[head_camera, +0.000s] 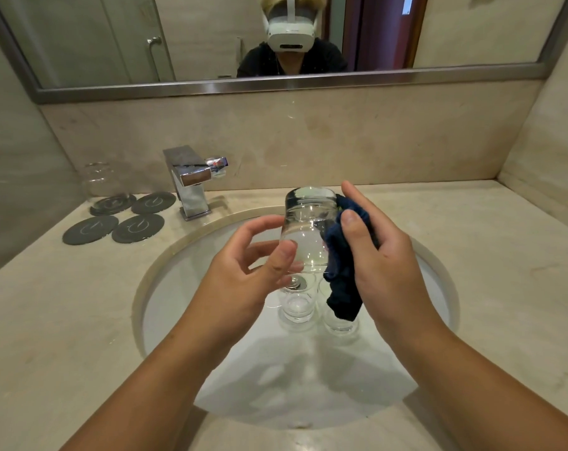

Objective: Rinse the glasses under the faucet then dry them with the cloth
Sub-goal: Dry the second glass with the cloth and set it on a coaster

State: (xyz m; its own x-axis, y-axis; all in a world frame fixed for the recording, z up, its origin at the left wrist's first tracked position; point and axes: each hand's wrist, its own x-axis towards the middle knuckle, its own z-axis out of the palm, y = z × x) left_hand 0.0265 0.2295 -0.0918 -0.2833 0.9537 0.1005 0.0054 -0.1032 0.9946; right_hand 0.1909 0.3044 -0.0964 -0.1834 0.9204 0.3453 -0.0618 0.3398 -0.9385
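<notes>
Just now, a clear round drinking glass [308, 229] is held bottom-up between the two hands, above the white oval sink basin [165, 255]. The left hand [243, 275] pinches it low down. The thumb lies flat on the near wall close to the rim, and the other fingers curve loosely, a little apart, with the index tip reaching the glass's left side. The right hand [383, 255] grips a crumpled dark blue cloth [341, 288] and presses it to the right wall of the glass. Its thumb sits on the cloth's near face, its fingers are wrapped behind, and only one fingertip shows above the fabric. The loose end of the cloth hangs below the right palm.

Directly beneath the left fingertips, a second clear glass [297, 304] stands in the basin. A third clear glass [339, 323] stands just beside it, under the dangling cloth.

Beyond the left fingers, a square chrome faucet [190, 180] rises from the beige stone counter [64, 320]. Further left of it lie four round dark grey coasters [138, 227], and the far one carries another clear glass [100, 182].
</notes>
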